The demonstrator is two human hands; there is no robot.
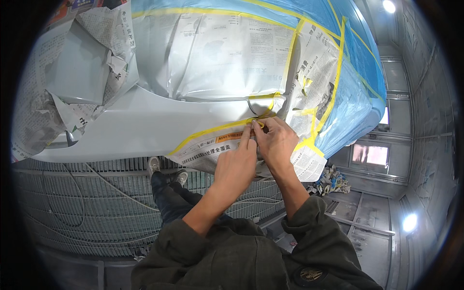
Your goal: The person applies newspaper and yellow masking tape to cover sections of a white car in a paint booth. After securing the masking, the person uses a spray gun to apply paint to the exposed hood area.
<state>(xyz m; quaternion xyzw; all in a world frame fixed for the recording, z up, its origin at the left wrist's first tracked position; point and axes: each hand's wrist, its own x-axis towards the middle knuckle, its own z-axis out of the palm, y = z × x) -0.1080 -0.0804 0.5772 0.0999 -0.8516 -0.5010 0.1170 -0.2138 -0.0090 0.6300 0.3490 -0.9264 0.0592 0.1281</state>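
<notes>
A newspaper sheet (pixel 203 152) covers part of a pale grey car body panel (pixel 118 130), with yellow tape (pixel 203 128) along its upper edge. My left hand (pixel 234 162) has its index finger stretched up onto that tape, other fingers curled, what is under them hidden. Just right of it, my right hand (pixel 275 142) pinches the yellow tape at the seam, its fingertips touching or nearly touching my left index finger. Above, more newspaper (pixel 237 53) is taped over the panel.
Blue masking film (pixel 357 106) wraps the right side. Torn newspaper (pixel 113 43) surrounds an opening at upper left. Below are floor grating (pixel 92 198) with hoses across it and crumpled paper (pixel 331 181). Metal booth walls (pixel 425 121) with lights line the right.
</notes>
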